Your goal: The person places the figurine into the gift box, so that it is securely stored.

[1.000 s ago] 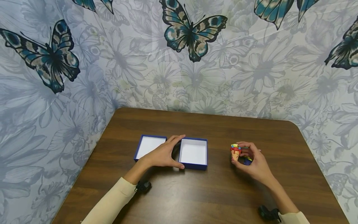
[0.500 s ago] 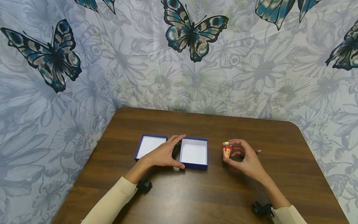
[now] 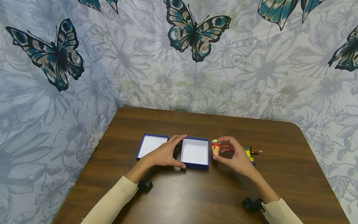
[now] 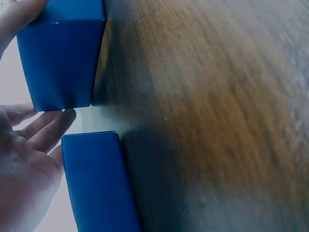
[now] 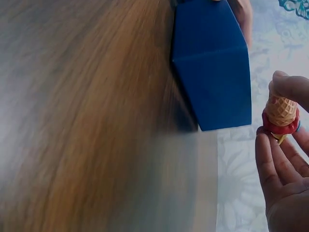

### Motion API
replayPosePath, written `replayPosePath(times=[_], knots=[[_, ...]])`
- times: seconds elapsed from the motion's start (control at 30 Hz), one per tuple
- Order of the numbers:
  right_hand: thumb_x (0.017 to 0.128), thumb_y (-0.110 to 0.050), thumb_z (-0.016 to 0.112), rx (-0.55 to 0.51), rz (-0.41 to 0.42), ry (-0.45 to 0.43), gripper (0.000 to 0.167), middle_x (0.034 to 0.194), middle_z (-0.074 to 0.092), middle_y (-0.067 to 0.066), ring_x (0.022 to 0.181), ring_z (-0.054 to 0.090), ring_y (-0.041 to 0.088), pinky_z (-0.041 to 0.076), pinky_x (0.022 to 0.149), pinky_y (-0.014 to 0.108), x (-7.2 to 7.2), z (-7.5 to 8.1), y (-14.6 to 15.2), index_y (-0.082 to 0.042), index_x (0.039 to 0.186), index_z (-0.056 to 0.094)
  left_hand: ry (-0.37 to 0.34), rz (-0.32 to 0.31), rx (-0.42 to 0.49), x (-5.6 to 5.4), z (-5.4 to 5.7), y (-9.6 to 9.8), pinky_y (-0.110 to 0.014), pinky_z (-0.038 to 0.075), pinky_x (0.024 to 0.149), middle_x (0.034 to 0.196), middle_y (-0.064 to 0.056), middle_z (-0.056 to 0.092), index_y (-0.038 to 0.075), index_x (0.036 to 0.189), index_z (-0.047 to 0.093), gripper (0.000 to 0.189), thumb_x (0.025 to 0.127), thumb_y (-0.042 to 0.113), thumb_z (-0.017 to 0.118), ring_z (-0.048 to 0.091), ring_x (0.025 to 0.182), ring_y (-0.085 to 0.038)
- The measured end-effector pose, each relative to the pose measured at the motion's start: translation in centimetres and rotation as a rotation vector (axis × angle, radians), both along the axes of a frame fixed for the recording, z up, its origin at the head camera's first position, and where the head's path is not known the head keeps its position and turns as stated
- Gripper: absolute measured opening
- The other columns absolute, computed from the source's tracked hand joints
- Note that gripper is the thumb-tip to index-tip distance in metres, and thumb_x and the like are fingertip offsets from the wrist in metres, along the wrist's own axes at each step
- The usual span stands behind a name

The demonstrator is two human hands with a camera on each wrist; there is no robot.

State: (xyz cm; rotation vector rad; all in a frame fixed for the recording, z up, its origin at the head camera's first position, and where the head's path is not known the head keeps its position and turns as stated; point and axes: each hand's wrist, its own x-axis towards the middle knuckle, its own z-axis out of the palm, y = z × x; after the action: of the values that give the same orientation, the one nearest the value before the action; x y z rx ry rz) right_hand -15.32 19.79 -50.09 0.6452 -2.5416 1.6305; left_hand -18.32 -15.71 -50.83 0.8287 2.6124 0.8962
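My left hand [image 3: 161, 155] holds the near blue box [image 3: 195, 166] by its left end, thumb at the front corner and index finger at the back corner. White lining shows inside this box. My right hand [image 3: 237, 158] pinches a toy ice cream cone [image 3: 215, 148] between thumb and fingers, just right of the box. In the right wrist view the cone [image 5: 281, 111] has a tan waffle body and a red rim, with its waffle tip up against the thumb. A second blue box part [image 3: 151, 147] with white lining lies left of the left hand, partly covered by it.
A small yellow, green and brown toy [image 3: 248, 153] with a blue part lies behind the right hand, partly hidden by it. The brown wooden table [image 3: 195, 199] meets a butterfly-patterned backdrop [image 3: 184, 81] at its far edge.
My right hand has carried the toy ice cream cone left, close to the box. The yellow and green toy has come into fuller view behind it. My left hand has kept its place.
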Motion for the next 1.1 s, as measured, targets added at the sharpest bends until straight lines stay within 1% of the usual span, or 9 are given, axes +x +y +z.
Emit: replayPosePath(times=[0.07, 0.17, 0.27, 0.4, 0.5, 0.67, 0.83, 0.9, 1.1], knots=[[0.085, -0.016, 0.094, 0.033, 0.002, 0.006, 0.064, 0.138, 0.064, 0.002, 0.116, 0.071, 0.011, 0.061, 0.096, 0.029, -0.1, 0.1, -0.5, -0.019, 0.14, 0.061, -0.003, 0.001, 0.0, 0.0, 0.0, 0.0, -0.057, 0.045, 0.122, 0.168, -0.003, 0.037, 0.034, 0.174, 0.017, 0.131, 0.072, 0.062, 0.095, 0.047, 0.153, -0.03], [0.084, -0.024, 0.095, 0.088, -0.001, 0.021, 0.064, 0.137, 0.066, -0.002, 0.118, 0.069, 0.014, 0.06, 0.101, 0.038, -0.2, 0.1, -1.4, -0.022, 0.139, 0.062, -0.005, 0.006, -0.005, 0.0, -0.1, 0.0, -0.057, 0.045, 0.122, 0.168, -0.003, 0.037, 0.03, 0.174, 0.018, 0.132, 0.072, 0.063, 0.095, 0.048, 0.152, -0.03], [0.084, -0.031, 0.096, 0.122, 0.0, 0.023, 0.063, 0.138, 0.067, -0.005, 0.125, 0.067, 0.021, 0.055, 0.108, 0.052, -0.5, 0.2, -2.2, -0.024, 0.137, 0.063, -0.01, 0.012, -0.015, 0.0, -0.1, 0.0, -0.056, 0.045, 0.122, 0.169, -0.003, 0.036, 0.031, 0.174, 0.017, 0.133, 0.072, 0.065, 0.095, 0.048, 0.152, -0.029], [0.083, -0.036, 0.096, 0.14, 0.009, 0.006, 0.064, 0.141, 0.067, -0.004, 0.135, 0.061, 0.029, 0.046, 0.116, 0.064, -0.7, 0.3, -3.2, -0.025, 0.136, 0.063, -0.01, 0.015, -0.01, -0.1, -0.2, 0.0, -0.056, 0.045, 0.122, 0.168, -0.002, 0.037, 0.032, 0.174, 0.018, 0.132, 0.071, 0.068, 0.094, 0.048, 0.152, -0.028], [0.083, -0.038, 0.095, 0.151, 0.012, -0.011, 0.064, 0.142, 0.067, -0.003, 0.139, 0.059, 0.028, 0.042, 0.119, 0.068, -0.9, 0.4, -3.8, -0.025, 0.136, 0.063, -0.01, 0.014, -0.003, -0.1, -0.3, 0.0, -0.056, 0.045, 0.122, 0.168, -0.003, 0.037, 0.032, 0.173, 0.019, 0.131, 0.071, 0.068, 0.093, 0.049, 0.151, -0.028], [0.083, -0.041, 0.095, 0.169, 0.02, -0.031, 0.063, 0.143, 0.068, -0.003, 0.142, 0.058, 0.029, 0.04, 0.121, 0.068, -1.4, 0.6, -4.9, -0.026, 0.135, 0.063, -0.011, 0.015, -0.005, -0.1, -0.1, 0.0, -0.056, 0.046, 0.122, 0.168, -0.003, 0.037, 0.037, 0.173, 0.017, 0.131, 0.072, 0.066, 0.094, 0.049, 0.151, -0.029], [0.081, -0.042, 0.096, 0.202, 0.026, -0.035, 0.062, 0.145, 0.068, -0.002, 0.151, 0.052, 0.033, 0.038, 0.124, 0.068, -1.9, 0.7, -6.0, -0.027, 0.133, 0.065, -0.002, 0.01, -0.001, -0.2, -0.1, 0.0, -0.055, 0.045, 0.122, 0.167, -0.004, 0.038, 0.031, 0.174, 0.019, 0.132, 0.071, 0.065, 0.095, 0.049, 0.151, -0.029], [0.08, -0.042, 0.096, 0.222, 0.028, -0.032, 0.062, 0.146, 0.068, 0.001, 0.153, 0.05, 0.035, 0.033, 0.125, 0.071, -2.0, 0.7, -6.4, -0.026, 0.133, 0.066, -0.001, 0.004, 0.003, -0.2, -0.1, 0.0, -0.055, 0.045, 0.123, 0.167, -0.004, 0.038, 0.028, 0.174, 0.02, 0.132, 0.072, 0.065, 0.095, 0.049, 0.151, -0.029], [0.078, -0.044, 0.097, 0.264, 0.034, -0.031, 0.063, 0.14, 0.071, 0.001, 0.142, 0.056, 0.034, 0.02, 0.123, 0.074, -2.3, 0.8, -7.6, -0.025, 0.13, 0.068, 0.005, -0.004, 0.002, -0.2, -0.1, 0.0, -0.054, 0.045, 0.123, 0.166, -0.002, 0.039, 0.03, 0.174, 0.019, 0.132, 0.071, 0.068, 0.093, 0.049, 0.151, -0.027]])
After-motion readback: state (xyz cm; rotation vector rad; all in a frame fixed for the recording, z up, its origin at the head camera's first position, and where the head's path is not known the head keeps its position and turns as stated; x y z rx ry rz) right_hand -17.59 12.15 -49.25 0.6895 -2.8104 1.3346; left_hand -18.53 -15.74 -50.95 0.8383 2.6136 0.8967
